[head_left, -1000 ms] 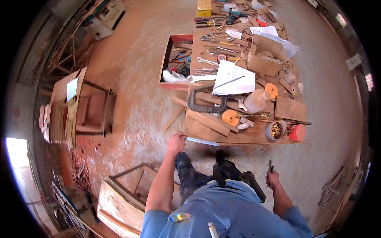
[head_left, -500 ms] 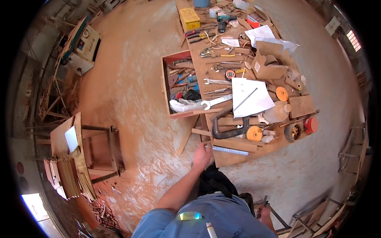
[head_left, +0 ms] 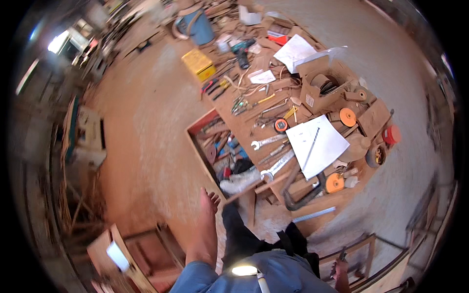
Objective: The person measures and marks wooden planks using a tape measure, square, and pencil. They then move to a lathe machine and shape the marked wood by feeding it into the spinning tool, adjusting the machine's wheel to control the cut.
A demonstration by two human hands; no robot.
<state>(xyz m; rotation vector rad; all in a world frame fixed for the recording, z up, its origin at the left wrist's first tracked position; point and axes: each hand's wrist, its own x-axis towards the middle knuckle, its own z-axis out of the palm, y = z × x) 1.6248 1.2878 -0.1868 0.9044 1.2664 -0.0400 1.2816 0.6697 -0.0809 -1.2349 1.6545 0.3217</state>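
My left hand [head_left: 209, 201] is held out over the floor, beside the near corner of the pulled-out drawer [head_left: 201, 165]. Its fingers are apart and nothing is in them. Low on the right, near my hip, my right hand [head_left: 340, 268] is closed round a dark, narrow tool [head_left: 343, 254] whose kind I cannot make out. On the near edge of the workbench lies a white ruler [head_left: 315, 214], with a dark clamp [head_left: 304, 198] just behind it. Two open-end wrenches, the larger one [head_left: 277, 166] nearer me, lie left of a white sheet [head_left: 317, 144] with a drill bit on it.
Tools and scraps crowd the bench: a tape measure [head_left: 281, 125], a cardboard box [head_left: 317, 80], a yellow box [head_left: 199, 64], a cordless drill [head_left: 242, 51]. A blue bucket [head_left: 199, 28] stands at the far end. A wooden frame [head_left: 369, 251] is close on my right, a low table [head_left: 105, 246] lower left.
My left hand has come away from the bench edge by the ruler, moved left and opened. My right hand keeps the dark tool. The whole view has turned, shifting the bench.
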